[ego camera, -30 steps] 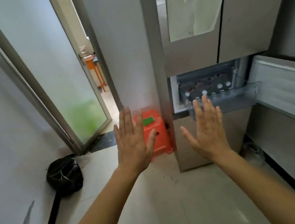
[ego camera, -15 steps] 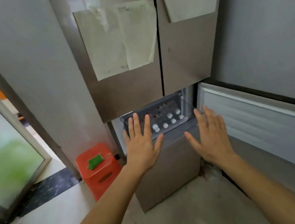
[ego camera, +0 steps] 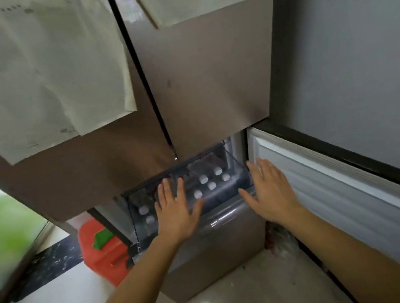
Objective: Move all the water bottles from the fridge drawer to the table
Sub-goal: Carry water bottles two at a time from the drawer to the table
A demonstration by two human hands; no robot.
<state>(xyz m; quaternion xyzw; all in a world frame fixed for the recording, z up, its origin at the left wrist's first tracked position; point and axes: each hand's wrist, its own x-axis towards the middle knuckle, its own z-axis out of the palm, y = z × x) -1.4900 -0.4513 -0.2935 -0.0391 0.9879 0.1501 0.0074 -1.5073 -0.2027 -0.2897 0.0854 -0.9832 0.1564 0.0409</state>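
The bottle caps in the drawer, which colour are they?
White bottle caps, seen best in the head view.

Seven white bottle caps [ego camera: 211, 185] showed in one clear drawer [ego camera: 239, 171], beside one red stool [ego camera: 100, 258], under two papers [ego camera: 35, 73] on two fridge doors [ego camera: 207, 76].

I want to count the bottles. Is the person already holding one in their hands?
No, the left hand and the right hand are both spread open and empty in front of the drawer, where the white-capped bottles sit.
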